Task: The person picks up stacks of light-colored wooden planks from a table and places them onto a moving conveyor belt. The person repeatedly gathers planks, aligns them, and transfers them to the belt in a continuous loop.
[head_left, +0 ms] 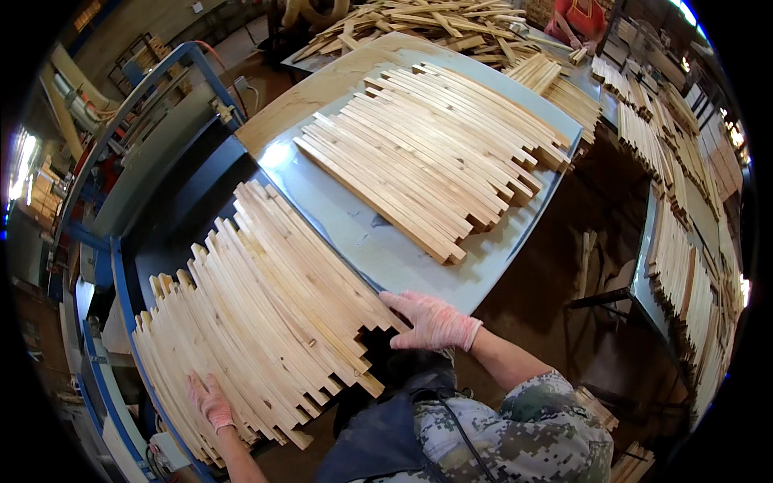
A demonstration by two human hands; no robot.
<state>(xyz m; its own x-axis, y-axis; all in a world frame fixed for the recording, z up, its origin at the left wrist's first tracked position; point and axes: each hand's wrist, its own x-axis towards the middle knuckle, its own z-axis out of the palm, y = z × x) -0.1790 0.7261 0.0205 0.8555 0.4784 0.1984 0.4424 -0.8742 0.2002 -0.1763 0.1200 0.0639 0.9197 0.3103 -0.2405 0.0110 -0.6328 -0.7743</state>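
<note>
A row of pale wooden strips (pixel 266 314), laid side by side with uneven ends, fills the blue-framed bed in front of me. Flat on the strips near their left side rests my left hand (pixel 209 400), in a pinkish glove with its fingers apart. My right hand (pixel 435 320), gloved alike, is at the right side of this row, by the corner of the metal-topped table. Its fingers are stretched out and its thumb is spread; whether the fingertips touch the last strip, I cannot tell. A second row of wooden strips (pixel 435 153) lies on the metal tabletop (pixel 354 221).
Blue machine framing (pixel 121 274) borders the left side. Loose wood pieces (pixel 419 28) are heaped beyond the table, near a person in red (pixel 576 22). More strips (pixel 676 266) line a long bench at the right. A dark metal support (pixel 600 299) juts out below it.
</note>
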